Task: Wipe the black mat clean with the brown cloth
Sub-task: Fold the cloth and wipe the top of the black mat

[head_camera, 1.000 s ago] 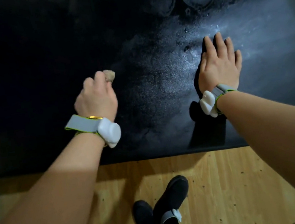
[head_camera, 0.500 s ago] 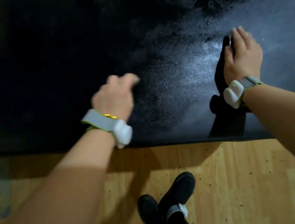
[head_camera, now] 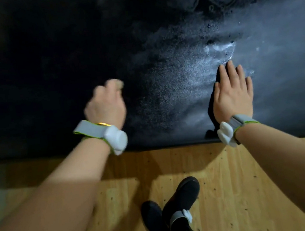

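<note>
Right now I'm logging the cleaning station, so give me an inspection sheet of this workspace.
Surface: black mat, pale dusty or wet film across its right half, ring marks at top right.
Job's things: brown cloth, a blurred tip showing past the left fingers.
Clutter: pale blurred items at the left edge, unclear.
Hands: left hand curled round the cloth; right hand flat on the mat.
Cables: nothing seen.
Surroundings: wooden floor, black shoes, white wrist devices on both arms.
</note>
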### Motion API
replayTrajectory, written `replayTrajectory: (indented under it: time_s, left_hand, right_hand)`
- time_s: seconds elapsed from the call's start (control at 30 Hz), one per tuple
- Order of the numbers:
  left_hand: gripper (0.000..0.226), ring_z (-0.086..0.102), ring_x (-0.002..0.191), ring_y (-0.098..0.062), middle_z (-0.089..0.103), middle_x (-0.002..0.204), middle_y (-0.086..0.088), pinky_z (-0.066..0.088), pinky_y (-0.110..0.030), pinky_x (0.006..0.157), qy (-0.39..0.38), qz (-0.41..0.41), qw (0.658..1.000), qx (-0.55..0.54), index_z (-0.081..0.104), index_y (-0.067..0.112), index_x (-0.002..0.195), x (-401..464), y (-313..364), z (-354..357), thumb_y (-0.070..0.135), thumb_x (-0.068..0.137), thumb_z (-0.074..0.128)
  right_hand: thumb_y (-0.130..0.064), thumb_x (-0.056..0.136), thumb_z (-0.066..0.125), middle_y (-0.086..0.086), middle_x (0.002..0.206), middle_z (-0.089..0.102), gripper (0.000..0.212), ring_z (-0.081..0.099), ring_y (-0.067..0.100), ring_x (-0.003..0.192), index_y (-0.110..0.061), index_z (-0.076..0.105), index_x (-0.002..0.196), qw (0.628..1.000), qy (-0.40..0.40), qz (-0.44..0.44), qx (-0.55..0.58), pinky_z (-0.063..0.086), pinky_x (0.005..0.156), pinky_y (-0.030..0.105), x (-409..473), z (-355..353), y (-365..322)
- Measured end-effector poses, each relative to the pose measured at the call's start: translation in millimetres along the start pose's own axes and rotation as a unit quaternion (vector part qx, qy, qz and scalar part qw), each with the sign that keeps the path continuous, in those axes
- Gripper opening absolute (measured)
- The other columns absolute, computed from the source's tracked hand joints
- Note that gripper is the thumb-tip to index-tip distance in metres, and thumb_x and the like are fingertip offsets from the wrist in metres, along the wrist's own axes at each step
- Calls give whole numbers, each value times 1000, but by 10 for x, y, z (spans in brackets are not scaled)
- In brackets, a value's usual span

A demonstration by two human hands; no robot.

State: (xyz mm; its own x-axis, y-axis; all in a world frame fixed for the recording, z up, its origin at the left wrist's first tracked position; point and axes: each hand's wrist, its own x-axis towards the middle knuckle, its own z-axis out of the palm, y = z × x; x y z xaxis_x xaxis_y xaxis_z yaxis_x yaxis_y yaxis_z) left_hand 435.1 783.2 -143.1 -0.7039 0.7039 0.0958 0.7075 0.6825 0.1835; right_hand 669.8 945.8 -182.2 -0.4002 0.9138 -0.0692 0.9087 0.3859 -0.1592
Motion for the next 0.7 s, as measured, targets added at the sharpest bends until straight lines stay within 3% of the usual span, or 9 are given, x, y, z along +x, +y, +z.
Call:
replayTrajectory:
  time_s: [0.1, 0.23, 0.37, 0.43, 0.53, 0.63, 0.7]
  left_hand:
    - [15, 54, 45, -30, 54, 68, -9, 34, -25, 36, -45, 126, 989, -67, 53, 22, 90, -418, 713, 133, 21, 79, 63]
    - [10, 51, 45, -27, 50, 67, -7, 28, -25, 37, -59, 205, 973, -88, 63, 20, 83, -799, 1111, 218, 16, 74, 67]
    - [18, 52, 43, -28, 51, 67, -6, 32, -24, 36, 11, 183, 983, -24, 43, 24, 92, -514, 522, 128, 24, 82, 57]
    - [22, 55, 49, -34, 53, 72, -12, 37, -30, 38, 26, 109, 994, 2, 42, 24, 94, -408, 107, 54, 22, 84, 61]
    - [14, 56, 69, -43, 54, 90, -21, 39, -43, 50, -8, -20, 1000, -18, 52, 12, 98, -384, -215, -23, 25, 93, 51]
    - [11, 57, 67, -43, 57, 88, -20, 39, -40, 50, 17, -42, 997, -63, 53, 15, 97, -532, 125, 45, 23, 90, 50]
    - [7, 57, 54, -38, 57, 74, -14, 37, -32, 41, 34, 25, 995, -92, 50, 21, 90, -708, 551, 111, 23, 85, 53]
  right_hand:
    - [-34, 98, 22, 0, 159, 18, 54, 11, 23, 147, -21, 24, 151, 1000, 6, 0, -2, 6, 118, 41, 0, -15, -14]
    - [-31, 102, 26, -2, 159, 17, 50, 11, 21, 147, -23, 23, 151, 1000, 7, -1, -3, 5, 118, 40, -21, -19, -9]
    - [-31, 103, 25, -3, 160, 15, 50, 8, 20, 148, -24, 20, 152, 1000, 0, -3, -8, 4, 119, 39, -3, -31, -11]
    - [-31, 103, 24, -2, 160, 14, 50, 8, 20, 148, -23, 20, 152, 1000, -1, -3, -4, 4, 119, 40, 2, -33, -12]
    - [-32, 103, 24, -2, 160, 14, 50, 8, 20, 148, -23, 20, 152, 1000, 3, -5, -1, 4, 119, 41, 1, -27, -11]
    - [-32, 103, 21, -3, 160, 13, 50, 7, 20, 148, -24, 19, 152, 1000, 4, -7, -2, 4, 120, 41, 1, -13, 3]
    - [-33, 103, 21, -4, 160, 13, 50, 6, 19, 148, -25, 19, 152, 1000, 5, -4, -1, 4, 120, 40, 15, -4, 3]
